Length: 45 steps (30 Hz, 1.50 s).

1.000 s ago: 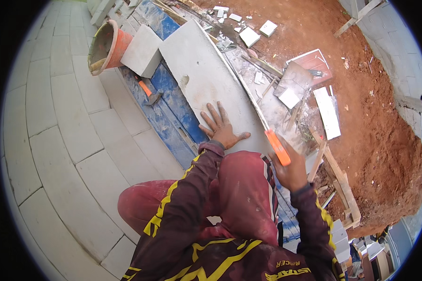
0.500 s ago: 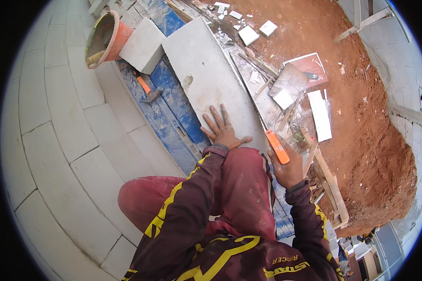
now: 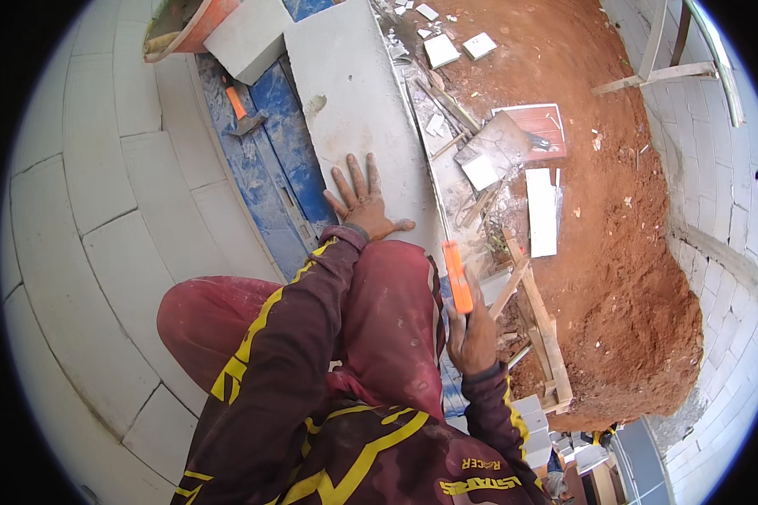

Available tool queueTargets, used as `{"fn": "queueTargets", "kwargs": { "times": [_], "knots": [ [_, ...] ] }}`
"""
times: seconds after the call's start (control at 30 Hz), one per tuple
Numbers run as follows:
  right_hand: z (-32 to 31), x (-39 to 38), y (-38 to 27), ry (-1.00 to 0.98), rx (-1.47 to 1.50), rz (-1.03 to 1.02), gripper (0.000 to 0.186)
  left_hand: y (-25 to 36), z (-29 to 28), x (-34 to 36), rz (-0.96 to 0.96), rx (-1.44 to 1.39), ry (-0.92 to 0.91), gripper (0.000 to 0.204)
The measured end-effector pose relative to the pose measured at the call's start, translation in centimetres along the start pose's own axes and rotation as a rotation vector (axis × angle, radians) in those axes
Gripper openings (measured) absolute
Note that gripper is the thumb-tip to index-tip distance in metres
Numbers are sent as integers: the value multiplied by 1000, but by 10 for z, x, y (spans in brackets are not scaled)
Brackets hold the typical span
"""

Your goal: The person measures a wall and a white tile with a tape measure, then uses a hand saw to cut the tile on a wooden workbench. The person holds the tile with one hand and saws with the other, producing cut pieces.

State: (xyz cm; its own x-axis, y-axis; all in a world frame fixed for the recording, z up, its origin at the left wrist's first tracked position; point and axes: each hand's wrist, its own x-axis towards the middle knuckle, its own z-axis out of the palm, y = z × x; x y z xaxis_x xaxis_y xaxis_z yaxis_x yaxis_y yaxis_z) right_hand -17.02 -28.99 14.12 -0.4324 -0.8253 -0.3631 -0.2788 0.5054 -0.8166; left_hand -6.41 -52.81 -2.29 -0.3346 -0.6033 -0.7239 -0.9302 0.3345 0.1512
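My left hand (image 3: 364, 200) lies flat with spread fingers on a long pale concrete block (image 3: 354, 93), just ahead of my knee. In my right hand (image 3: 473, 332), beside the block's right side, is the orange handle of a saw (image 3: 457, 278). Its thin blade shows almost edge-on along the block's right edge, so its teeth cannot be made out. Beneath the block is a blue, dust-smeared board (image 3: 269, 160). A hammer (image 3: 242, 108) with an orange handle rests on that board, left of the block.
A second block (image 3: 246, 40) and an orange bucket (image 3: 195, 29) stand at the far left. Pale block wall (image 3: 101, 185) fills the left side. To the right lie timber pieces (image 3: 535, 311), white offcuts (image 3: 541, 210), a reddish panel (image 3: 539, 130) and red soil (image 3: 615, 278).
The view has shifted, carrying the scene left and upward. My right hand has drawn the saw back toward me along the block's edge. My left hand stays pressed on the block.
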Motion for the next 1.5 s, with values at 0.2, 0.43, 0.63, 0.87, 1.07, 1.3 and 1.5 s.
{"fn": "queueTargets", "kwargs": {
  "times": [0.2, 0.43, 0.63, 0.87, 1.07, 1.3, 1.5],
  "knots": [
    [2, 24, -24, 169, -104, -158, 57, 3, -9, -6, 15, 22, 28, 168],
    [18, 23, 10, 89, 85, 30, 58, 1, -5, -8, 44, 8, 79, 170],
    [-16, -3, -27, 131, -25, -97, 62, 1, -5, -4, 7, 34, 16, 166],
    [32, 53, 9, 135, -81, -114, 56, -2, -6, -10, 38, 10, 23, 165],
    [-27, -30, -53, 77, 7, -25, 62, -6, 6, 2, 27, 35, 70, 168],
    [25, 75, 17, 181, 1, -95, 49, -3, 0, -11, 23, 2, 39, 170],
    [-28, -48, -34, 136, -5, -89, 69, -4, 2, 1, 44, 5, 90, 169]
  ]
}}
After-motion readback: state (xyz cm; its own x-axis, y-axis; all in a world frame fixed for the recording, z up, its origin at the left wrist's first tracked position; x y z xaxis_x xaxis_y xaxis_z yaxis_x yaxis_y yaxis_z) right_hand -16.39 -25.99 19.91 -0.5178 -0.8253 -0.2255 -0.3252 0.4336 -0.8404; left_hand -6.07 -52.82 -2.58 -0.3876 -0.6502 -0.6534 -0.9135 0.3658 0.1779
